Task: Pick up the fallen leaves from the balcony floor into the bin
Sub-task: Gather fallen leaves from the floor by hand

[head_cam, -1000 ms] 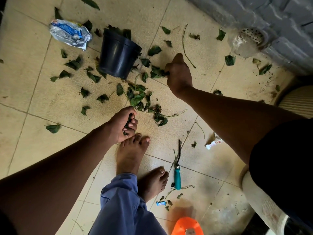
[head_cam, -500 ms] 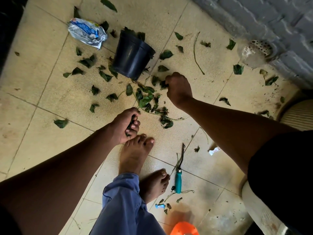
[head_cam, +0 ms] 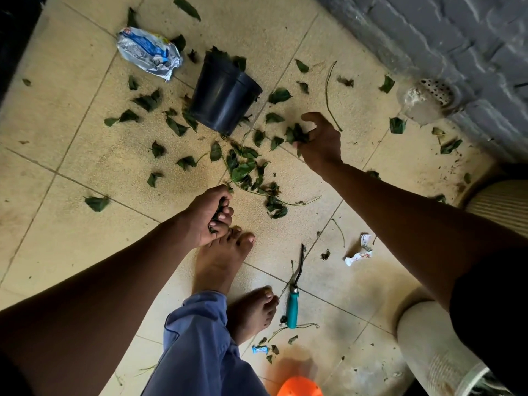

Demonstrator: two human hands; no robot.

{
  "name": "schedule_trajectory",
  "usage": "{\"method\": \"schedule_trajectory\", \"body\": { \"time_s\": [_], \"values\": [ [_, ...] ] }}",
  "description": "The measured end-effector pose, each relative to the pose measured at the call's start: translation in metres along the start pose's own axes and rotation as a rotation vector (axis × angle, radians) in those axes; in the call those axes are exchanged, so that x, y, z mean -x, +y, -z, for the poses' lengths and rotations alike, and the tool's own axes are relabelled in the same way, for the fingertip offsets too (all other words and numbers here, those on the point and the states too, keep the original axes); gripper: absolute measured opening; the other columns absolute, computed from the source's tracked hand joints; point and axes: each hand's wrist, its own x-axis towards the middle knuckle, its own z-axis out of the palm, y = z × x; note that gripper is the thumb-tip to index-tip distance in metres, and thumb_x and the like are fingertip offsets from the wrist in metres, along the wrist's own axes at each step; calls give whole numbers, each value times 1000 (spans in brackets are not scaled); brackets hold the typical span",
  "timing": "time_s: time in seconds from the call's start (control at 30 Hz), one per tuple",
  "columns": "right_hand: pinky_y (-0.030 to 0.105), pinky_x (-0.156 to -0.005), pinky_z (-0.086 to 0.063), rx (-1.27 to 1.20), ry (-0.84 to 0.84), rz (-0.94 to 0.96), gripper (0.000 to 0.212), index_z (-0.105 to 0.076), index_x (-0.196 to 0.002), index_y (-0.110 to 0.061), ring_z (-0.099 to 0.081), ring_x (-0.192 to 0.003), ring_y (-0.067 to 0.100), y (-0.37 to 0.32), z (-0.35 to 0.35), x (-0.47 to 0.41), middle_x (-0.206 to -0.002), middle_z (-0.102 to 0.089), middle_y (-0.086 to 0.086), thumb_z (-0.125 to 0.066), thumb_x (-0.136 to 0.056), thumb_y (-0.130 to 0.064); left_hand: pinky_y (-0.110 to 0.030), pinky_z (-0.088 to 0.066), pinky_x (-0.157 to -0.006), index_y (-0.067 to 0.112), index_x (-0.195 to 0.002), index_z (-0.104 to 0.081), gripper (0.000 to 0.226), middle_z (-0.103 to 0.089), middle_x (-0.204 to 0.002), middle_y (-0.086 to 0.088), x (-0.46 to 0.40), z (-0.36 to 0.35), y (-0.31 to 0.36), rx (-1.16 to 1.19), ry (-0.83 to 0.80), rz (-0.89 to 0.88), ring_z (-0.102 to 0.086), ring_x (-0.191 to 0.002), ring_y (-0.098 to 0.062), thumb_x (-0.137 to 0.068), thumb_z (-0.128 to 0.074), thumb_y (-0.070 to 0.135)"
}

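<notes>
My right hand [head_cam: 320, 141] hangs just above the floor [head_cam: 71, 155] with a clump of leaves [head_cam: 298, 134] pinched between thumb and curled fingers [head_cam: 300, 145]. My left hand [head_cam: 207, 214] is lower in view, next to my bare foot [head_cam: 220, 264], its fingers closed round a smaller wad of leaves; only dark scraps show between the knuckles, so how much it holds I cannot tell. The bin [head_cam: 224, 97], a black pot, stands on the tiles beyond both hands, with some leaves showing at its far rim. More loose leaves [head_cam: 243, 168] lie scattered between the bin and my hands, thickest in a tangle with a thin stem just beyond my left hand. Others are spread to the left and along the grey wall [head_cam: 457, 38]. A crumpled wrapper [head_cam: 148, 52] lies left of the bin. Shears [head_cam: 294, 295] with a teal handle lie beside my other foot, and a scrap of paper [head_cam: 360, 251] sits under my right forearm.
</notes>
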Motion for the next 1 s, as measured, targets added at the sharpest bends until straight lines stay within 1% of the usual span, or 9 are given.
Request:
{"method": "schedule_trajectory", "body": {
  "time_s": [0.1, 0.23, 0.33, 0.43, 0.57, 0.67, 0.8, 0.9, 1.0],
  "values": [
    [39, -97, -56, 259, -68, 194, 57, -60, -133, -26, -67, -112, 26, 5, -9, 2, -120, -72, 7, -76, -81, -8, -13, -14, -32, 23, -64, -38, 30, -36, -55, 6, -2, -3, 0, -9, 7, -9, -27, -39, -5, -91, -52, 21],
    [36, -84, -55, 540, -35, 285, 35, -68, -118, -16, -67, -102, 33, 7, -16, 1, -112, -70, 12, -70, -85, -5, -13, -15, -31, 24, -65, -38, 29, -37, -56, 6, -4, -8, -2, -5, 11, -18, -27, -39, -5, -90, -52, 20],
    [35, -80, -54, 565, 19, 268, 28, -72, -109, -12, -65, -97, 33, -3, -12, 1, -113, -62, 15, -66, -86, 0, -14, -16, -31, 23, -64, -39, 29, -37, -56, 6, -4, -11, -6, 6, 10, -11, -27, -40, -5, -89, -52, 19],
    [36, -78, -57, 588, 51, 396, 28, -73, -106, -8, -64, -97, 34, -16, -7, -2, -124, -54, 15, -65, -83, 6, -14, -17, -31, 23, -64, -39, 28, -37, -57, 6, -3, -13, -8, 16, 0, -8, -27, -41, -5, -89, -52, 19],
    [39, -85, -58, 725, -77, 643, 34, -73, -110, -11, -62, -108, 29, -35, -10, -10, -150, -46, 4, -68, -80, 4, -13, -15, -31, 24, -64, -39, 29, -37, -57, 6, -3, -13, -3, 6, 6, -4, -27, -41, -5, -88, -53, 20],
    [43, -85, -58, 823, -157, 739, 36, -70, -116, -7, -61, -105, 32, -41, -18, -14, -143, -52, 7, -63, -83, 6, -13, -14, -32, 24, -64, -39, 29, -37, -56, 7, -4, -10, 2, 4, 5, -3, -27, -41, -5, -88, -54, 21],
    [40, -80, -56, 849, -154, 706, 26, -71, -109, -7, -61, -101, 33, -35, -27, -14, -116, -64, 13, -61, -87, 2, -13, -15, -32, 24, -65, -38, 29, -36, -55, 7, -3, -2, 7, 18, -8, -8, -27, -40, -5, -90, -54, 22],
    [36, -76, -57, 674, -22, 526, 20, -73, -103, -11, -68, -95, 31, -35, -27, -16, -102, -71, 11, -68, -85, -5, -13, -14, -32, 24, -65, -38, 30, -35, -56, 7, 0, 2, 9, 28, -5, -4, -27, -39, -5, -90, -54, 21],
    [35, -80, -58, 456, 94, 313, 29, -72, -110, -18, -71, -98, 29, -42, -18, -26, -104, -75, 7, -64, -85, -5, -13, -13, -33, 24, -65, -38, 30, -34, -57, 7, -1, 8, 10, 39, 5, 5, -27, -39, -5, -91, -53, 21]
  ]
}}
